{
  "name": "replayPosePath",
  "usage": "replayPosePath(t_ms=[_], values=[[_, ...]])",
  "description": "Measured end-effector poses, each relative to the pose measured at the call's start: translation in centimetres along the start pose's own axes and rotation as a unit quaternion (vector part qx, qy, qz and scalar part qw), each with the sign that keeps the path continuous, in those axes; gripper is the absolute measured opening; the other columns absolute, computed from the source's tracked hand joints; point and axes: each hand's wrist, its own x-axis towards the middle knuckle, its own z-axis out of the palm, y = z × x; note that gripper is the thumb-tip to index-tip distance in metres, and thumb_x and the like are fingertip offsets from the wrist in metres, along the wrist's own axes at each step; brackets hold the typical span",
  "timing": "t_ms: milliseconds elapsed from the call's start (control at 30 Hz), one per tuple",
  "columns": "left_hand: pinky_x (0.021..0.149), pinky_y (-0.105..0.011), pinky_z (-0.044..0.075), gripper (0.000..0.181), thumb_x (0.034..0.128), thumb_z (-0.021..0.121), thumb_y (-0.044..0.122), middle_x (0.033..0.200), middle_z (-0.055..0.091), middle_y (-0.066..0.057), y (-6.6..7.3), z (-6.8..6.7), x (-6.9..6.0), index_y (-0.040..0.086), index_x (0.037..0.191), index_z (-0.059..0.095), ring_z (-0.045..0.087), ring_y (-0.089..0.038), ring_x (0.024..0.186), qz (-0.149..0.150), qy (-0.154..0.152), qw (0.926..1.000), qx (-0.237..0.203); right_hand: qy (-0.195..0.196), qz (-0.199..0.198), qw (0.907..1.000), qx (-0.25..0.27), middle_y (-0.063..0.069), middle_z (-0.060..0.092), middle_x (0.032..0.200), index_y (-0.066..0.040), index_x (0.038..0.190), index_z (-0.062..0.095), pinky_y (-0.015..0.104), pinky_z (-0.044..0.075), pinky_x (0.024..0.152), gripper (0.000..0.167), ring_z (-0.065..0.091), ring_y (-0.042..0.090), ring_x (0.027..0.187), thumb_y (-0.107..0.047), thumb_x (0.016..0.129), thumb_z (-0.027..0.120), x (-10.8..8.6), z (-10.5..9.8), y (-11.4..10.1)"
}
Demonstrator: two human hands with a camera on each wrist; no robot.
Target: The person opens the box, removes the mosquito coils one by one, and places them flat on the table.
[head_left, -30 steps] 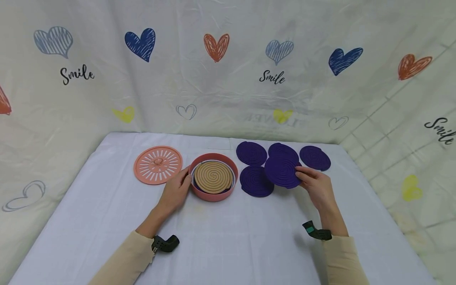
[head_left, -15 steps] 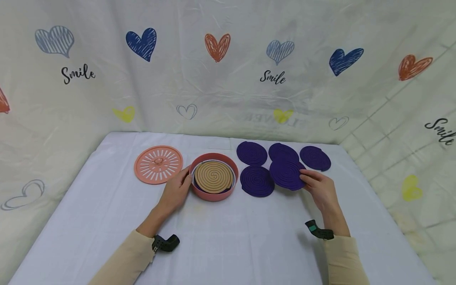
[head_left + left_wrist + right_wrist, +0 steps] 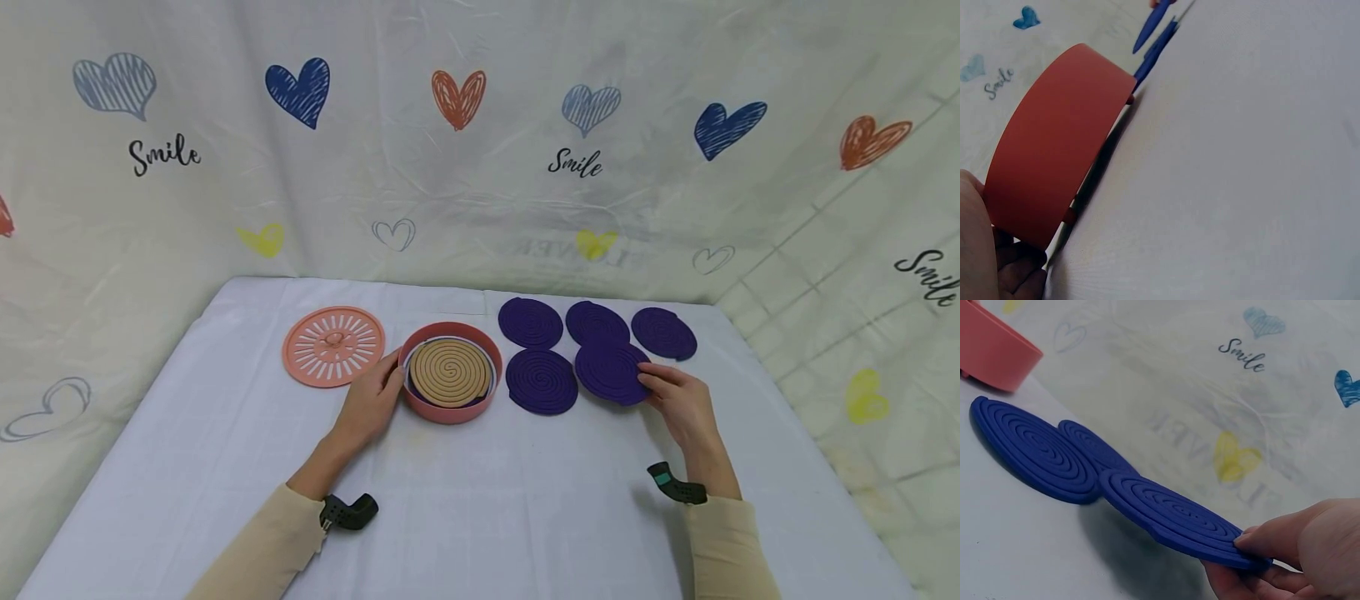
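My left hand point(image 3: 369, 402) grips the left side of a round coral mosquito coil holder point(image 3: 448, 415). In the left wrist view, the holder's outer wall point(image 3: 1057, 140) fills much of the left, with my fingers at its lower end. Inside the holder a tan mosquito coil point(image 3: 450, 372) lies on top, with a purple edge showing under it. My right hand point(image 3: 684, 406) pinches a purple mosquito coil point(image 3: 611, 371) by its right edge, thumb above and fingers below. In the right wrist view this coil point(image 3: 1179, 512) is tilted and raised off the tablecloth, above its shadow.
Purple coils lie flat on the white tablecloth point(image 3: 480, 517): one back left point(image 3: 529, 323), one front left point(image 3: 542, 382), one partly covered point(image 3: 596, 322) and one far right point(image 3: 663, 333). A slotted coral lid point(image 3: 333, 347) lies left of the holder. A printed curtain point(image 3: 495, 192) hangs behind.
My right hand has moved right and slightly toward me with the pinched coil, and lower in the head view. The left hand and holder have stayed put.
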Motion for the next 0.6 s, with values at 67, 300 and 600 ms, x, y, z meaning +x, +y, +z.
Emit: replayPosePath(t_ms=[67, 300, 600], values=[[0.115, -0.050, 0.040, 0.050, 0.1058, 0.043, 0.033, 0.149, 0.055, -0.009, 0.0, 0.0, 0.0, 0.011, 0.150, 0.047, 0.047, -0.025, 0.142, 0.000, 0.001, 1.0000, 0.000, 0.000, 0.006, 1.0000, -0.004, -0.015, 0.071, 0.094, -0.010, 0.111, 0.077, 0.016, 0.056, 0.070, 0.020, 0.064, -0.001, 0.080, -0.005, 0.092, 0.070, 0.0, -0.1, 0.1], [0.115, -0.050, 0.040, 0.050, 0.1056, 0.044, 0.032, 0.149, 0.055, -0.010, 0.0, 0.0, 0.0, 0.010, 0.150, 0.047, 0.047, -0.026, 0.142, 0.001, 0.004, 1.0000, -0.002, -0.001, 0.023, 0.9996, -0.016, -0.018, 0.070, 0.094, -0.014, 0.109, 0.077, 0.017, 0.056, 0.070, 0.020, 0.063, -0.002, 0.079, -0.005, 0.093, 0.069, 0.2, -0.4, 0.2], [0.115, -0.050, 0.040, 0.050, 0.1059, 0.044, 0.033, 0.149, 0.054, -0.010, 0.1, 0.0, 0.0, 0.010, 0.150, 0.047, 0.047, -0.026, 0.142, -0.001, 0.003, 1.0000, -0.002, -0.017, 0.022, 0.9990, -0.034, -0.020, 0.070, 0.094, -0.015, 0.106, 0.079, 0.016, 0.055, 0.070, 0.018, 0.063, -0.004, 0.080, -0.007, 0.092, 0.071, 0.2, -1.1, 0.4]])
